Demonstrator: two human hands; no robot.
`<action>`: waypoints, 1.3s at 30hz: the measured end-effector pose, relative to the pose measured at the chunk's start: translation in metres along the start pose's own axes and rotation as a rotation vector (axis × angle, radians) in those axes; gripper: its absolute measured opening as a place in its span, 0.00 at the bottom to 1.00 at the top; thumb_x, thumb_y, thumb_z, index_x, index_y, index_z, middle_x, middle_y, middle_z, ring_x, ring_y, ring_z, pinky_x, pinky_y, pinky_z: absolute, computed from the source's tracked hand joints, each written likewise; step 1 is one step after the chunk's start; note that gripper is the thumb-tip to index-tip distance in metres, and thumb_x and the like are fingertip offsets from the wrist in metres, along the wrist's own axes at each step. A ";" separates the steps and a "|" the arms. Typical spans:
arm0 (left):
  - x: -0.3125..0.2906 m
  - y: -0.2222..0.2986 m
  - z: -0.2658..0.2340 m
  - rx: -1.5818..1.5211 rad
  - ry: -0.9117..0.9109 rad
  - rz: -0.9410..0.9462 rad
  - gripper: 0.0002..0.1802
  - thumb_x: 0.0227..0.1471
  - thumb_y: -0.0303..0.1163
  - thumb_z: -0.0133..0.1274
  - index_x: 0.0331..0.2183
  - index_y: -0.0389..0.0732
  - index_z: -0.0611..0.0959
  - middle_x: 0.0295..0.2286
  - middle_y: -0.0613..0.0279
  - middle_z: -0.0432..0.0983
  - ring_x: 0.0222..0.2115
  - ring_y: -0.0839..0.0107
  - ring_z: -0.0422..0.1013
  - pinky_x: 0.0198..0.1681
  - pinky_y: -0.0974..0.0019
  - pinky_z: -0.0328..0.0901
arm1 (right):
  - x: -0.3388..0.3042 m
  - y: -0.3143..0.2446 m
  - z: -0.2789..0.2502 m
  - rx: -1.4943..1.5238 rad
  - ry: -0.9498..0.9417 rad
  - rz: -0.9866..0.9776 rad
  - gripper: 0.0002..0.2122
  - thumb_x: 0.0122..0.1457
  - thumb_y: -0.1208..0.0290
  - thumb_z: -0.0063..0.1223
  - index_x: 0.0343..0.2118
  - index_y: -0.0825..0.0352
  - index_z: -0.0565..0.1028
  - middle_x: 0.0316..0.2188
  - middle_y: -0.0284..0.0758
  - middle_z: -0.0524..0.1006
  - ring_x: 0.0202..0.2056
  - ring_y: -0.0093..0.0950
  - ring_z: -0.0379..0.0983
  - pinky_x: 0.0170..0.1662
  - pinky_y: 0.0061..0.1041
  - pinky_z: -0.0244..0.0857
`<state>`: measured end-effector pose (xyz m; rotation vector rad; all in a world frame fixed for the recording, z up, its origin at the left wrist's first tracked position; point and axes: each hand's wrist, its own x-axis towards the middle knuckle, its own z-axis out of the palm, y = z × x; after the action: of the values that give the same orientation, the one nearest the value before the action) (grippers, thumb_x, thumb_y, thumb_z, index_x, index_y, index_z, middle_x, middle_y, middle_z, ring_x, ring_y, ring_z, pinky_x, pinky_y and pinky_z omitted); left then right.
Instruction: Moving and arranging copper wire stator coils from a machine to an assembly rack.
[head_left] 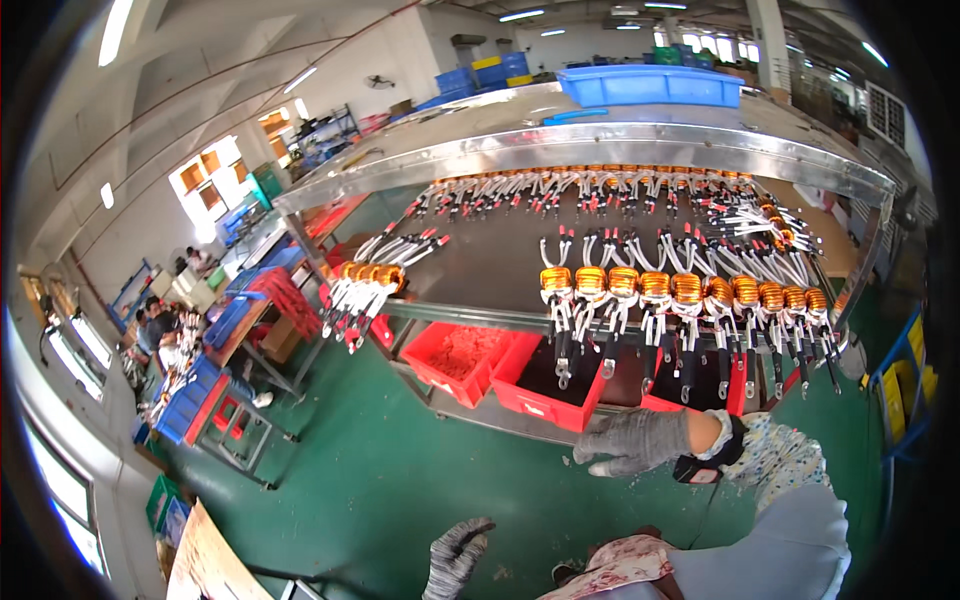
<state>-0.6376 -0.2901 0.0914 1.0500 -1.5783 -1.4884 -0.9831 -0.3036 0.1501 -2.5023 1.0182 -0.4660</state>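
Both my hands wear grey knitted gloves. My right hand (635,442) is held out to the left below the shelf's front edge, fingers stretched and apart from the parts above. My left hand (457,557) hangs low near the lower edge, its thumb and forefinger spread with nothing between them. In front of me, a row of copper-wound coils (687,290) lies along the shelf edge, with white leads and black ends with metal lugs hanging over it. A smaller bunch of coils (372,274) lies at the left end. More coils (600,175) line the back of the metal shelf (470,255).
Red bins (545,405) stand on the lower level, one holding reddish pieces (465,352). A blue tray (650,87) sits on the rack top. Blue-and-yellow racking (905,375) is at the right. Left, people work by benches with blue trays (190,405). Cardboard (210,560) is at lower left.
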 end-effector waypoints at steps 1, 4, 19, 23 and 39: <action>0.020 -0.002 -0.011 0.000 -0.057 0.040 0.14 0.51 0.30 0.51 0.40 0.36 0.78 0.35 0.60 0.76 0.34 0.72 0.70 0.40 0.70 0.64 | 0.005 0.000 -0.013 -0.002 0.015 0.017 0.14 0.57 0.61 0.42 0.39 0.67 0.66 0.33 0.42 0.73 0.38 0.39 0.71 0.41 0.36 0.64; 0.089 0.004 -0.023 0.063 -0.218 0.110 0.14 0.51 0.26 0.51 0.41 0.36 0.77 0.36 0.59 0.77 0.35 0.74 0.71 0.41 0.71 0.64 | 0.005 0.004 -0.050 0.113 -0.121 0.231 0.14 0.58 0.61 0.41 0.40 0.66 0.68 0.32 0.42 0.72 0.37 0.39 0.71 0.42 0.36 0.63; 0.381 0.057 0.035 0.087 -0.667 0.164 0.18 0.53 0.28 0.48 0.47 0.34 0.72 0.38 0.56 0.74 0.40 0.70 0.70 0.46 0.70 0.63 | 0.039 0.206 -0.135 -0.563 0.032 0.923 0.26 0.46 0.62 0.55 0.49 0.64 0.65 0.39 0.41 0.73 0.44 0.40 0.68 0.50 0.36 0.59; 0.436 0.027 0.064 -0.191 -0.744 0.078 0.27 0.54 0.35 0.49 0.54 0.35 0.64 0.47 0.55 0.67 0.47 0.69 0.65 0.50 0.66 0.61 | 0.036 0.245 -0.125 -0.505 -0.012 1.004 0.35 0.38 0.65 0.63 0.53 0.61 0.62 0.40 0.43 0.73 0.44 0.40 0.68 0.50 0.35 0.60; 0.538 0.004 0.075 -0.375 -1.063 -0.130 0.31 0.55 0.43 0.48 0.55 0.37 0.62 0.49 0.61 0.64 0.46 0.75 0.64 0.49 0.70 0.60 | 0.108 0.249 -0.120 -0.249 0.152 1.237 0.37 0.25 0.68 0.70 0.46 0.66 0.66 0.36 0.43 0.75 0.41 0.39 0.72 0.41 0.31 0.67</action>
<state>-0.9287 -0.7487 0.0727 0.0823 -1.7515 -2.5332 -1.1087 -0.5721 0.1516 -1.5172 2.4548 -0.1182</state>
